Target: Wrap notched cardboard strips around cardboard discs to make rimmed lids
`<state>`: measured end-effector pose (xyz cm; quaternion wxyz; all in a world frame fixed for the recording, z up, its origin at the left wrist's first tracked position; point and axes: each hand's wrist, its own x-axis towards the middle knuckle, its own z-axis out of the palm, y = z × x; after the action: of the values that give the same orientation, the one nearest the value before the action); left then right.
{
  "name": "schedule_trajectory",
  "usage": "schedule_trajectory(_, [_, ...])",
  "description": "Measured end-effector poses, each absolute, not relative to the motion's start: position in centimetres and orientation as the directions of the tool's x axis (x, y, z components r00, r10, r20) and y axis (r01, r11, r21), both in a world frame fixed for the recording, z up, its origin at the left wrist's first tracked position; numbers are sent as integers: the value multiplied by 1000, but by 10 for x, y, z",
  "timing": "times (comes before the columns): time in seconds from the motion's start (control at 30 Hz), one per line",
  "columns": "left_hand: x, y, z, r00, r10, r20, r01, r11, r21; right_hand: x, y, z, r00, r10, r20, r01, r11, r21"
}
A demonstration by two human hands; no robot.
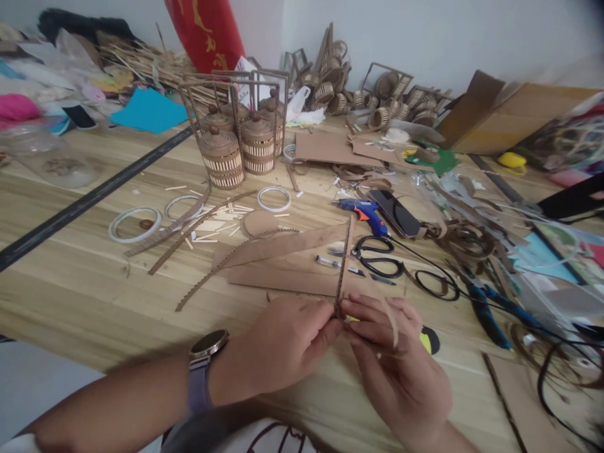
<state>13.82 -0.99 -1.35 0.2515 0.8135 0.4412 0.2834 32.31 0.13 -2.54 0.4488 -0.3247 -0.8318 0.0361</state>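
Observation:
My left hand (287,343), with a watch on its wrist, and my right hand (394,358) meet near the front edge of the wooden table (70,277). Both pinch the lower end of a thin corrugated cardboard strip (344,264) that stands up and leans away from me. A pale paper sliver curls over my right fingers. Beneath the hands lie flat brown cardboard pieces (283,264) and a yellow and black object (427,340), partly hidden by my right hand.
Black scissors (377,258), a blue glue gun (365,214) and a phone (399,214) lie just beyond the strip. Small cardboard lidded baskets (240,148) stand further back, with tape rings (134,224), sticks and scraps around. Cables and pliers clutter the right side.

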Motion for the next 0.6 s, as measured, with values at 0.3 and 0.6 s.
schedule_trajectory(0.3, [135,-10,-12,481,820,310,553,-558,618,325,1,-28,-346,628,697,498,753,-431])
schedule_trajectory(0.6, [132,-5,-13,521,810,271,480,-540,691,326,3,-26,-381,612,693,441,779,-445])
